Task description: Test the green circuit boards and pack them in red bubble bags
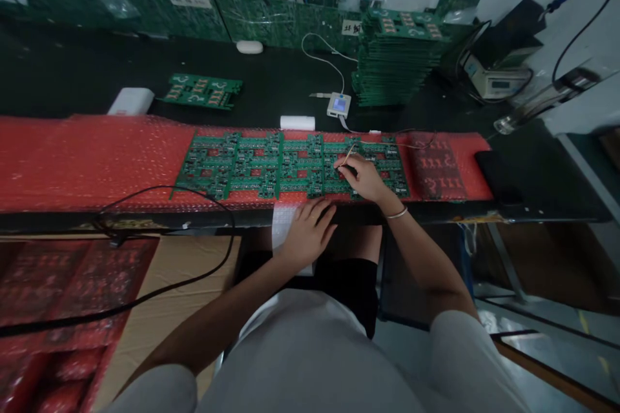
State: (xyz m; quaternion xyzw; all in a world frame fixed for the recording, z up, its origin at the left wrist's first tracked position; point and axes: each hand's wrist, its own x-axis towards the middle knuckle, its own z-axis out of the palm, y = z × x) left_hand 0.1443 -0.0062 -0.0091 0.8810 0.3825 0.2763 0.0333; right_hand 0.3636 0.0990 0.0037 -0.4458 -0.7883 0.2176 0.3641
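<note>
A long green circuit board panel [252, 164] lies on red bubble wrap [97, 158] along the bench's front edge. My right hand [363, 177] rests on the panel's right part, fingers pinched on a thin pale stick-like tool [348, 154] that points up and away. A bracelet sits on that wrist. My left hand [307, 229] lies at the bench edge just below the panel, fingers curled loosely on a white sheet [281, 222], gripping nothing visible.
A tall stack of green boards [394, 61] stands at the back right beside a small meter [339, 104] with a white cable. A single board [202, 90], white boxes and a black cable [194, 284] lie left. Red-wrapped boards [43, 310] fill a carton below.
</note>
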